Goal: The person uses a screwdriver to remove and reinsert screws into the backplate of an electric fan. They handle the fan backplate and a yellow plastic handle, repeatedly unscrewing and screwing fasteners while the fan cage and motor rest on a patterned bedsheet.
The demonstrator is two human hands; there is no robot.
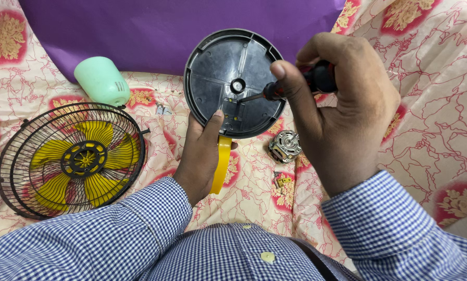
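My left hand [200, 156] holds a round black fan base [218, 67] upright by its yellow stem [223, 161], underside facing me, thumb pressed on the lower rim. My right hand [337, 109] grips a screwdriver [296, 86] with a red and black handle. Its metal tip rests on the underside of the base, just right of the central hole. My sleeves are blue and white checked.
A black wire fan cage with yellow blades [72, 158] lies at the left. A pale green plastic housing [102, 80] sits behind it. A small electric motor [284, 145] and small loose parts [281, 181] lie on the floral cloth [441, 130]. Purple fabric [139, 26] covers the back.
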